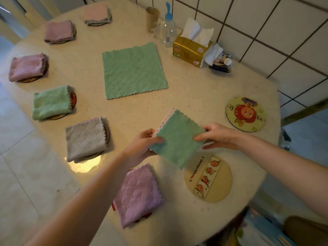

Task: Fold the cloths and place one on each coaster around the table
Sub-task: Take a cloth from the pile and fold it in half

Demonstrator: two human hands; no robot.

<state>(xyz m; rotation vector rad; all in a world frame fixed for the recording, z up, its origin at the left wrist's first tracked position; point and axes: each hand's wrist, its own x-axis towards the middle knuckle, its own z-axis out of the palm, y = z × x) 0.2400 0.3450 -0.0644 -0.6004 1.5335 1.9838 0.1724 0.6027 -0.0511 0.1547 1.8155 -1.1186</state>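
Head view shows your left hand (142, 144) and right hand (219, 136) pinching opposite edges of a folded green cloth (178, 138), soft and light, just above the bare coaster (208, 178) at lower right.

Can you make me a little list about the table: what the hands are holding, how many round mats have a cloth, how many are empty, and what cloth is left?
held: both hands, left and right, grip a folded green cloth
mats covered: six
mats empty: two, the tomato mat and the beige mat
cloth left: a flat green cloth
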